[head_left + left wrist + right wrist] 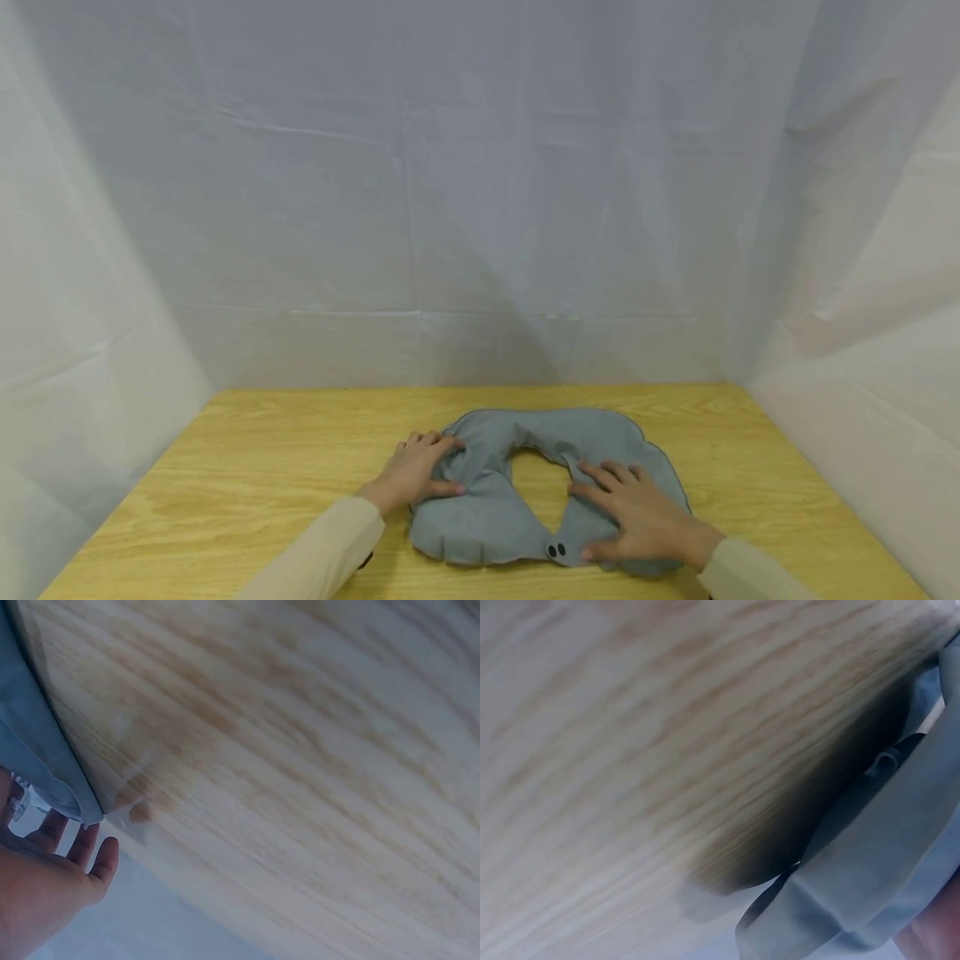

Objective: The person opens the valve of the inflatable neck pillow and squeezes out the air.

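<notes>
A grey U-shaped neck pillow point(480, 517) lies flat on the wooden table, its two ends meeting at the front around a central opening. Two dark round snaps point(557, 550) show where the ends meet. At the pillow's left side my left hand point(416, 471) rests with thumb and index finger on the cloth. The left wrist view shows other fingers point(82, 844) loosely extended by the edge of the pillow point(45, 750). My right hand point(637, 517) lies spread over the right half, fingertips near the opening. In the right wrist view the pillow's edge point(885, 855) hides most of that hand.
The wooden table point(285, 450) extends around the pillow on all sides. White sheeting point(420, 208) hangs behind the table and along both sides. A small loop point(885, 759) shows beneath the pillow in the right wrist view.
</notes>
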The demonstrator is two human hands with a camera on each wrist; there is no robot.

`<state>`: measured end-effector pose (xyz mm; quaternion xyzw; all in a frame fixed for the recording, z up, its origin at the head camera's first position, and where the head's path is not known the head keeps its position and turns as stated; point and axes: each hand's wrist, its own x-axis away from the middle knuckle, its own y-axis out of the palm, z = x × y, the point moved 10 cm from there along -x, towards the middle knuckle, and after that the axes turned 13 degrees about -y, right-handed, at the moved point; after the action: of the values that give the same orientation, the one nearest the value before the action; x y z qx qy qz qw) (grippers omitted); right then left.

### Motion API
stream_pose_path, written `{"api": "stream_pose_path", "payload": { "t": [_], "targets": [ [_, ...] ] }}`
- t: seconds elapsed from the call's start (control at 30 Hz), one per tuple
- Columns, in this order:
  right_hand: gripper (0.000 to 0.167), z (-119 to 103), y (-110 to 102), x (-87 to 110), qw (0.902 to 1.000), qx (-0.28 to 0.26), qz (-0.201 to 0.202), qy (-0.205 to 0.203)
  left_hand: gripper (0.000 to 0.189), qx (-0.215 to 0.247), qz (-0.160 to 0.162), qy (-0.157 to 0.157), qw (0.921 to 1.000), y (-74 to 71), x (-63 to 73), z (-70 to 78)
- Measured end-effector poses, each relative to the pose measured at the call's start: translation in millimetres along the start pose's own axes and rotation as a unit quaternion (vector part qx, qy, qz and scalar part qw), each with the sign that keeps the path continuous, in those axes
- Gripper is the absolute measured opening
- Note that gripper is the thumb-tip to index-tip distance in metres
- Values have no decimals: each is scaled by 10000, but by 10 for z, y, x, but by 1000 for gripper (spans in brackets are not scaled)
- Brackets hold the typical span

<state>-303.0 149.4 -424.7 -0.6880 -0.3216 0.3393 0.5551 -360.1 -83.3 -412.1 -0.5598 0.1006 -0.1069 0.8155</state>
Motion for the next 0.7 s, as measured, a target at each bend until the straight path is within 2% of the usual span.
{"api": "stream_pose_path", "payload": {
  "t": [0.5,0.7],
  "targets": [
    [53,51,37,-30,9999,22,58,146,57,72,66,-32,9999,13,12,11],
    [47,10,-13,-39,9995,142,275,37,56,49,105,-48,9999,28,1,7]
  ]
}}
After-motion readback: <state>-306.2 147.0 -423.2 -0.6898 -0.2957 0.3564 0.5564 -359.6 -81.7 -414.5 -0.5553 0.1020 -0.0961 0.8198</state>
